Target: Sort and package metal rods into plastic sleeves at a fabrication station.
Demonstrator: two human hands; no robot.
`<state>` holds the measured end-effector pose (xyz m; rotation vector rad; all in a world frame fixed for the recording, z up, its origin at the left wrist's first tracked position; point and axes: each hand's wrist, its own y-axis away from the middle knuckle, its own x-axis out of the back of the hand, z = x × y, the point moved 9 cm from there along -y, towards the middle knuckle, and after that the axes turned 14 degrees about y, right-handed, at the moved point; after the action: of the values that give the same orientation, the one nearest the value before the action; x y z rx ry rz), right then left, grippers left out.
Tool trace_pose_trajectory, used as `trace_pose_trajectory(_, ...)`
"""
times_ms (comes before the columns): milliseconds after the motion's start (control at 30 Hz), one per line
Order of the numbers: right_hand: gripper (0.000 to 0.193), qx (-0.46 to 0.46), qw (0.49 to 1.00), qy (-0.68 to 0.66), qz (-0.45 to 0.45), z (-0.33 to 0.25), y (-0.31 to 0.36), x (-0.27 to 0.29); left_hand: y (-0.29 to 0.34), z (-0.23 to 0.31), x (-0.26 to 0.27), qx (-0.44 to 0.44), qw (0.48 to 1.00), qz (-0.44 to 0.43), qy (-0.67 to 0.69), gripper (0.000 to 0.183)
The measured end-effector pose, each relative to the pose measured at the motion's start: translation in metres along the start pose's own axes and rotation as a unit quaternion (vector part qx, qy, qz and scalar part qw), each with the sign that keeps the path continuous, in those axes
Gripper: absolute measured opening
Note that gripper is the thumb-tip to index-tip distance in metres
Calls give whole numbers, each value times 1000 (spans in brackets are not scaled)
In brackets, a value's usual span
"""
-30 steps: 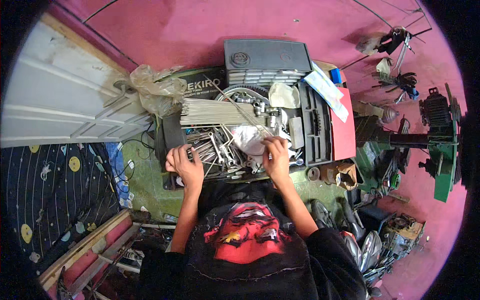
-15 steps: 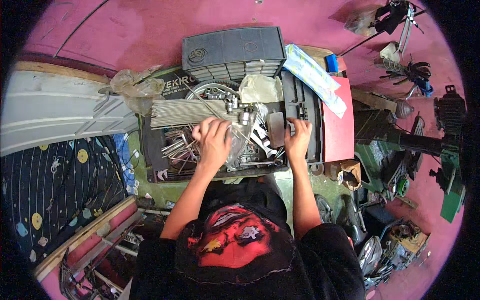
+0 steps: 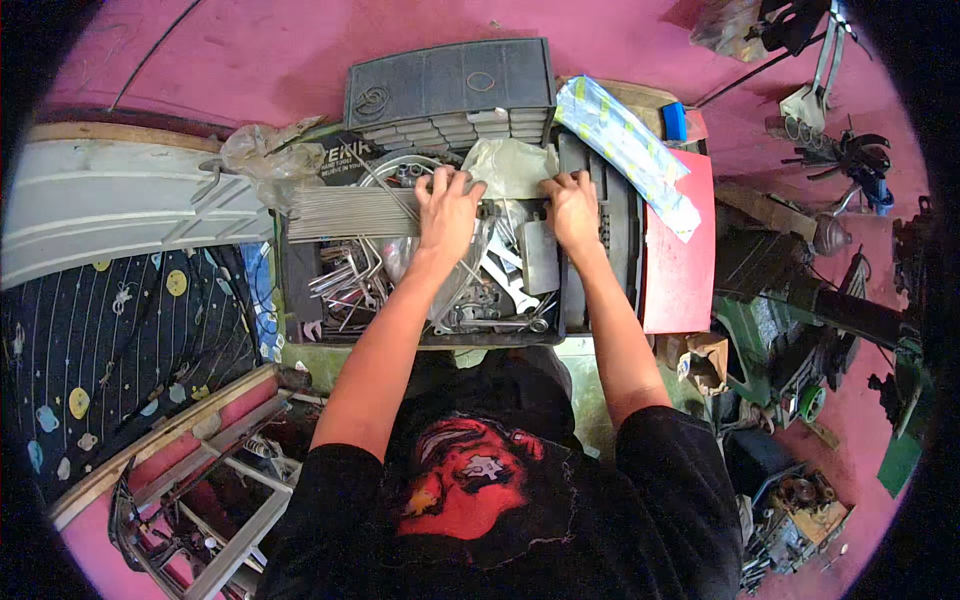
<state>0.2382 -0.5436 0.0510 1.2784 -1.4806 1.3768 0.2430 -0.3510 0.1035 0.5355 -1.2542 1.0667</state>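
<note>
A pale, crinkled packet [image 3: 512,168] lies at the back of the open toolbox [image 3: 290,300]. My left hand [image 3: 447,215] is closed at its left edge, thumb against it. At its right edge, my right hand [image 3: 574,215] is closed with fingers curled; the fingertips are partly hidden. Left of my left hand is a bundle of thin metal rods [image 3: 345,213]. Below it lie hex keys [image 3: 370,262] and other loose metal tools. Between my forearms are wrenches [image 3: 508,285] and a translucent box [image 3: 540,258].
A dark drawer cabinet [image 3: 450,90] stands behind the toolbox against the pink wall. A blue-white patterned packet [image 3: 625,145] lies across the red panel [image 3: 680,250] at right. Crumpled clear plastic [image 3: 270,155] hangs at the left corner. Tools hang on the right wall.
Both hands have moved away from me, from over the tools to the sides of the pale packet. My fingers have curled in. The whole view has shifted slightly.
</note>
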Motion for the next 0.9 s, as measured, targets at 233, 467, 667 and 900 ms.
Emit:
trace_pose_trajectory(233,23,34,999,29,-20,1,2,-25,7,-22,-1,36,997,68,5,14)
trace_pose_trajectory(467,15,32,998,26,46,-4,14,31,10,-13,18,68,991,89,77,34)
trace_pose_trajectory(667,25,28,997,46,61,-20,27,86,29,9,45,68,983,118,123,41)
trace_pose_trajectory(900,23,3,994,72,81,-48,63,138,59,-6,77,30,970,154,184,24)
